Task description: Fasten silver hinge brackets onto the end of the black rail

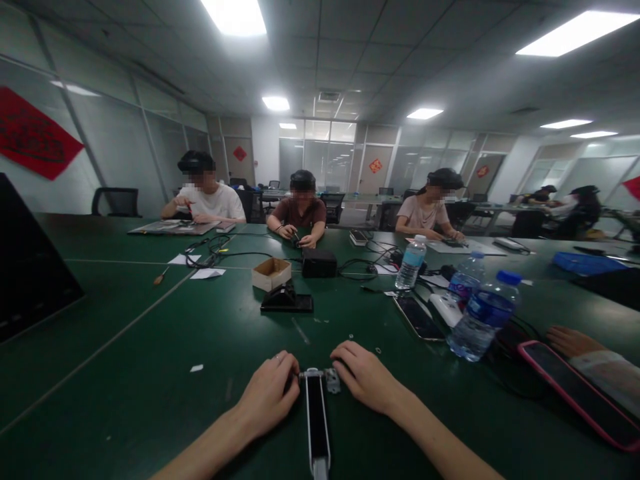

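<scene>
A long black bar with silver edges (317, 420) lies on the green table (125, 333), pointing away from me. A small metal bracket (332, 381) sits at its far end. My left hand (267, 393) curls over that end from the left, with its fingertips at the bar. My right hand (364, 377) rests just right of the bracket, fingers curled down, and what they touch is hidden. A few tiny metal parts (351, 337) lie on the table beyond my right hand.
Water bottles (484, 317) and phones stand to my right, beside a co-worker's hand (569, 341) and a pink-cased phone (580, 393). Ahead are a cardboard box (271, 274), a black box (319, 263), cables and several seated co-workers (300, 208).
</scene>
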Demonstrator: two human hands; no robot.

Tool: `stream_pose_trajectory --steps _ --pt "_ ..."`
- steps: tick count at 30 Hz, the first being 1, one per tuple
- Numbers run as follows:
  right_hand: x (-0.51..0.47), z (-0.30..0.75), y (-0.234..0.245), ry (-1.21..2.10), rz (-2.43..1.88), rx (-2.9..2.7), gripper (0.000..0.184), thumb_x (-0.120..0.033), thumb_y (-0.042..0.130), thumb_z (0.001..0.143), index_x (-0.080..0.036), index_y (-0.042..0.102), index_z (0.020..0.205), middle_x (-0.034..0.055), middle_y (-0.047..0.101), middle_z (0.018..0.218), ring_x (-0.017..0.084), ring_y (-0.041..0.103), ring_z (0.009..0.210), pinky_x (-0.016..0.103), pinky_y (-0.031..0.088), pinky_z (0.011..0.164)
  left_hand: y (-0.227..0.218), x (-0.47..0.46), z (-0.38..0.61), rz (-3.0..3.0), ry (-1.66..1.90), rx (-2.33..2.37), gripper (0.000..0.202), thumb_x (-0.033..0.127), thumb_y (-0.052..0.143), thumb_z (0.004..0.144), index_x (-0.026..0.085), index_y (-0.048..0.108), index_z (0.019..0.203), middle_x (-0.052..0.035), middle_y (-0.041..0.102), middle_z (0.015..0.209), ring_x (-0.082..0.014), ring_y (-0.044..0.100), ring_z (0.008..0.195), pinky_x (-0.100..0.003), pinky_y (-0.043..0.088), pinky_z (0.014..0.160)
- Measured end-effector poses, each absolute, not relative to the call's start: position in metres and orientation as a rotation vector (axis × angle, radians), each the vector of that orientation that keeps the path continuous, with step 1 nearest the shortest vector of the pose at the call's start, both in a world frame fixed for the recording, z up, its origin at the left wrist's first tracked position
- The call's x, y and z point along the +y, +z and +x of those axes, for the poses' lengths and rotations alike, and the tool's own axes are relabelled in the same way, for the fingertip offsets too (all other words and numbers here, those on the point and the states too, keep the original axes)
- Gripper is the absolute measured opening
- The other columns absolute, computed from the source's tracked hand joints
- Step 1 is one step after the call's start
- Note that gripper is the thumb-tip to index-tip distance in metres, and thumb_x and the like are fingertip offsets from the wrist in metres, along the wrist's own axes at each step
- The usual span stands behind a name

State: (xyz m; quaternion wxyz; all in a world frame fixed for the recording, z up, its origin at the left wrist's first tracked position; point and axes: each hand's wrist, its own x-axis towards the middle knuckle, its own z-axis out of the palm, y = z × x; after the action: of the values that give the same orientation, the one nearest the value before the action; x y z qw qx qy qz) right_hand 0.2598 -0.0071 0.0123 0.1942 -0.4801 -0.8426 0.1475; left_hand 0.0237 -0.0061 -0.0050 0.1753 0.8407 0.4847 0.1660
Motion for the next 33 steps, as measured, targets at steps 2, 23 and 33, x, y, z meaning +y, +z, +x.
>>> stream_pose_trajectory --steps 2,23,33 --pt "0.0 0.27 0.011 0.308 -1.431 -2.303 0.026 -0.022 0.039 0.094 -0.017 0.059 0.11 0.0094 0.059 0.11 0.021 0.058 0.098 0.035 0.049 0.086 -0.005 -0.006 0.023 2.367 0.467 1.373 0.013 0.019 0.043 0.088 0.019 0.055 0.093 -0.0049 0.058 0.095 -0.0196 0.056 0.083 -0.029 0.043 0.071" --pt "0.045 0.294 -0.002 0.342 -1.695 -2.284 0.022 -0.021 0.047 0.091 -0.017 0.064 0.104 0.0093 0.059 0.105 0.022 0.058 0.099 0.036 0.047 0.088 -0.008 -0.009 0.021 2.391 0.532 1.354 0.014 0.021 0.042 0.091 0.02 0.056 0.095 -0.0055 0.058 0.097 -0.0198 0.057 0.084 -0.03 0.043 0.073" --pt "0.0 0.275 0.014 0.673 -1.397 -2.23 0.015 -0.026 0.05 0.089 -0.019 0.06 0.098 0.0025 0.061 0.091 0.014 0.057 0.075 0.025 0.049 0.066 -0.008 -0.007 0.022 2.373 0.508 1.36 0.014 0.02 0.043 0.09 0.02 0.056 0.096 -0.005 0.058 0.096 -0.0195 0.057 0.083 -0.03 0.044 0.072"
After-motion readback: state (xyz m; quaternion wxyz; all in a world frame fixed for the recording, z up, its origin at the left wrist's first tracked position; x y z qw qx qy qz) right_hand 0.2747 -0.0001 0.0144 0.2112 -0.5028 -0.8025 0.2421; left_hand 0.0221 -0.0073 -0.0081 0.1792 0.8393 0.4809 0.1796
